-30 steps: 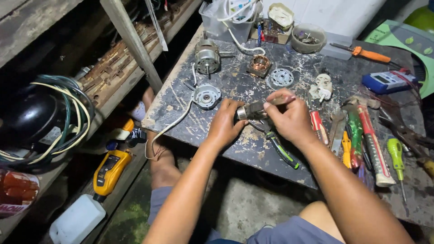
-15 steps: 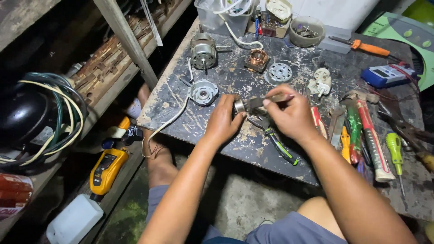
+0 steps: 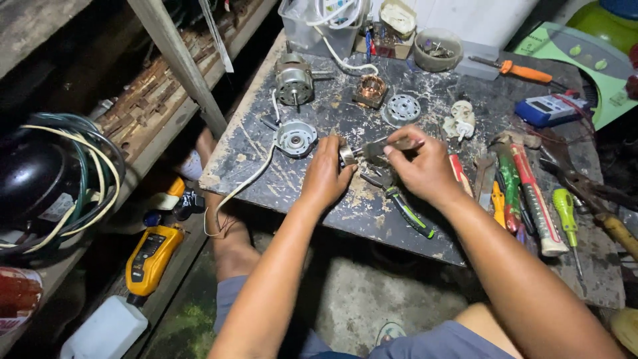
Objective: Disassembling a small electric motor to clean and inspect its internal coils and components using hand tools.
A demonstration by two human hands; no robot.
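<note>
My left hand (image 3: 325, 174) grips the round end of a small metal motor rotor (image 3: 347, 156) over a paint-spattered table (image 3: 279, 189). My right hand (image 3: 422, 166) pinches the other end of the part, at its shaft (image 3: 389, 145). Under the hands lie pliers with green and black handles (image 3: 405, 209). A round metal motor cover (image 3: 296, 138) with a white cable sits just left of my left hand. Further back are a motor body (image 3: 294, 78), a copper-wound stator (image 3: 371, 89) and another round cover plate (image 3: 403, 108).
Screwdrivers and pliers (image 3: 531, 199) lie in a row at the right. A blue meter (image 3: 548, 110), an orange-handled screwdriver (image 3: 515, 68), a bowl of screws (image 3: 437, 50) and a clear box (image 3: 319, 26) stand at the back. A yellow meter (image 3: 153, 258) and a wire-wrapped black compressor (image 3: 40, 179) are at the left.
Both hands stay on the metal part; the fingers of my right hand have shifted slightly along its shaft. The view has drifted a little.
</note>
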